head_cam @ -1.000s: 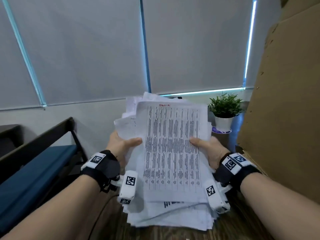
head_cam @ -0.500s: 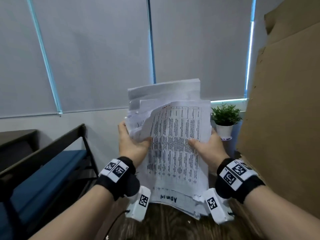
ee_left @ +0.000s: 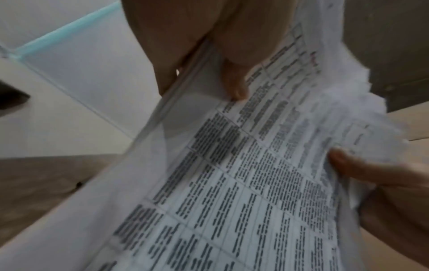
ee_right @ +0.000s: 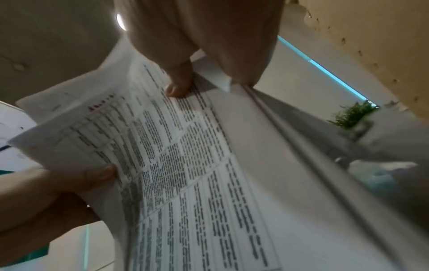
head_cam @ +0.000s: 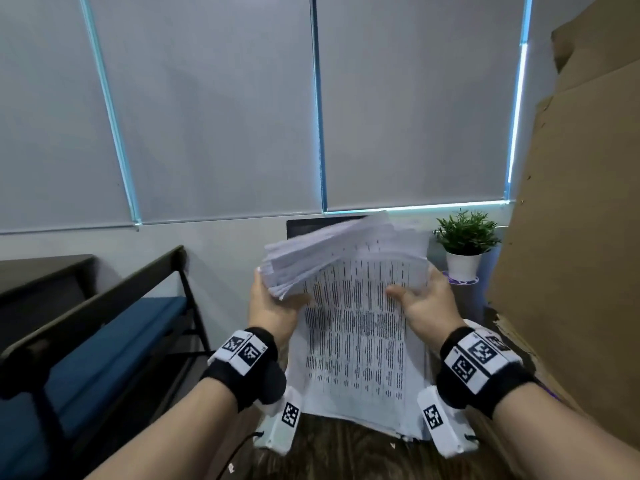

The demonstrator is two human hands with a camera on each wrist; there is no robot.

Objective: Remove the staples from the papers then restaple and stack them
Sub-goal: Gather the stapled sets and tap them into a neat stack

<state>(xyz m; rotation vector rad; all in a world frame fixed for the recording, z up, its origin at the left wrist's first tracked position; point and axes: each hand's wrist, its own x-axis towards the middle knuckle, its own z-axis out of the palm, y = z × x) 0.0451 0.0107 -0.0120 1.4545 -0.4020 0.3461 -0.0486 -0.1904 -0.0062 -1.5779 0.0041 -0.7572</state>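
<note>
A thick stack of printed papers (head_cam: 356, 327) stands tilted on its lower edge on the dark wooden table (head_cam: 339, 452), its top leaning away from me. My left hand (head_cam: 273, 306) grips the stack's left edge, thumb on the front sheet. My right hand (head_cam: 426, 299) grips the right edge, thumb on the printed table. The left wrist view shows the papers (ee_left: 243, 183) with the left hand (ee_left: 209, 60) around their edge. In the right wrist view the papers (ee_right: 185, 165) sit under the right hand (ee_right: 192, 60). No stapler or staple remover is in view.
A small potted plant (head_cam: 465, 244) stands just right of the papers. A large cardboard sheet (head_cam: 575, 237) rises on the right. A dark bench with a blue cushion (head_cam: 97, 348) is on the left. Grey blinds (head_cam: 207, 105) cover the windows behind.
The stack went from lying flat in both hands to being raised upright, and now its top leans away while its lower edge rests on the table. Both hands kept their grip.
</note>
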